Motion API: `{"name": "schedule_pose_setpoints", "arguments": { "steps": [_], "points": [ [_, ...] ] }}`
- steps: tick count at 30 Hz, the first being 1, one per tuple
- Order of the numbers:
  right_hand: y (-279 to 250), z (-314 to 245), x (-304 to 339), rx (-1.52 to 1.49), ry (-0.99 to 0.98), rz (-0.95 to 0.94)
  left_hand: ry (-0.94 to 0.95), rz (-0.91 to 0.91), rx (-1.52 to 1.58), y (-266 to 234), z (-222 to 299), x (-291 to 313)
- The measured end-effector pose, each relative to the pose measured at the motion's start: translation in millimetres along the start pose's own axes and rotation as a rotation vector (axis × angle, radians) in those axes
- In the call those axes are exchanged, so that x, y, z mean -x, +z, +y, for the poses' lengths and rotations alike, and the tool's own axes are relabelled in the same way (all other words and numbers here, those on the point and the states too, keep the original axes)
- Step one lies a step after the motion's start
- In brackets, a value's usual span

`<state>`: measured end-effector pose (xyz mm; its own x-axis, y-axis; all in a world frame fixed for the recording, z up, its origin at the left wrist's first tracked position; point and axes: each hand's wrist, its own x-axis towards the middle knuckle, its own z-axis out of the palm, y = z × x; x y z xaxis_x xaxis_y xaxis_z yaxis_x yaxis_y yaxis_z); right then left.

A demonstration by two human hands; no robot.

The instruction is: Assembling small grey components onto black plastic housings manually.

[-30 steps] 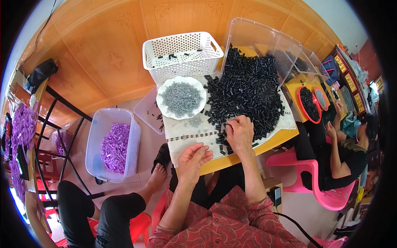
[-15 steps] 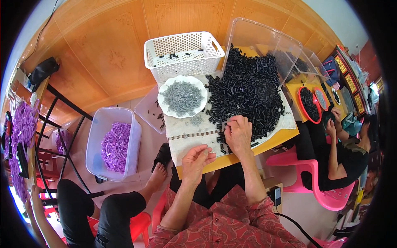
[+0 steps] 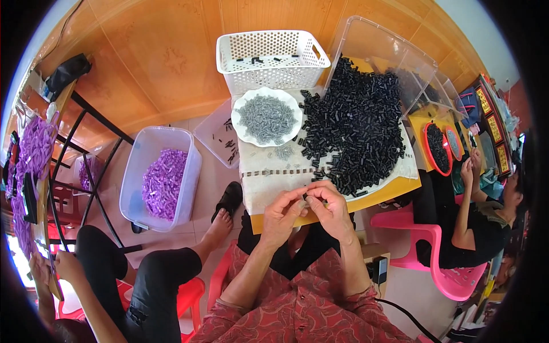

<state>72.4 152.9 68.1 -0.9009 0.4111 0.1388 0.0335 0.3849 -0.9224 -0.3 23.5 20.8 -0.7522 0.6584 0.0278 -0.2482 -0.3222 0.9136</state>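
Observation:
My left hand (image 3: 280, 215) and my right hand (image 3: 330, 211) meet fingertip to fingertip over the front edge of the cloth-covered table (image 3: 269, 194). Between the pinched fingertips a small black plastic piece (image 3: 305, 196) shows in part; the fingers cover the rest. Whether the left fingers also pinch something else cannot be made out. Just beyond the hands spreads a big heap of short black plastic pieces (image 3: 357, 123). A white scalloped plate (image 3: 242, 133) at the left of the heap carries many small clear-grey pieces (image 3: 266, 119), and a few lie loose on the cloth below it.
Behind the plate stands a white perforated basket (image 3: 274, 77); a clear bin (image 3: 394, 48) lies tipped behind the heap. On the floor at left sits a clear tub (image 3: 132, 194) of purple pieces. One person (image 3: 166, 274) sits at left, another (image 3: 466, 228) at right on a pink chair (image 3: 437, 257).
My right hand has drawn back from the edge of the black heap, and my left hand has moved in to meet it. The whole view has shifted slightly.

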Motion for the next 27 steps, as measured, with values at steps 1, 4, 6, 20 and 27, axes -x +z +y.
{"name": "schedule_pose_setpoints", "arguments": {
  "steps": [1, 4, 6, 20, 27],
  "points": [
    [0.0, -0.1, 1.3, 0.000, 0.003, -0.005, -0.029, -0.012, 0.045, -0.7, 1.4, 0.9],
    [-0.2, -2.2, 4.0, -0.067, 0.014, -0.038, 0.001, -0.023, 0.047, -4.1, 3.3, 2.3],
    [0.4, -8.9, 5.5, -0.094, 0.038, -0.049, 0.023, -0.017, 0.066, -3.9, 5.5, 3.8],
    [7.5, -17.5, 13.8, -0.227, 0.031, -0.052, -0.138, -0.003, 0.598, -11.4, 0.6, 12.7],
    [14.7, -22.9, 15.9, -0.401, 0.079, 0.023, -0.139, -0.029, 0.618, -8.1, 5.4, 13.7]
  ]
}}
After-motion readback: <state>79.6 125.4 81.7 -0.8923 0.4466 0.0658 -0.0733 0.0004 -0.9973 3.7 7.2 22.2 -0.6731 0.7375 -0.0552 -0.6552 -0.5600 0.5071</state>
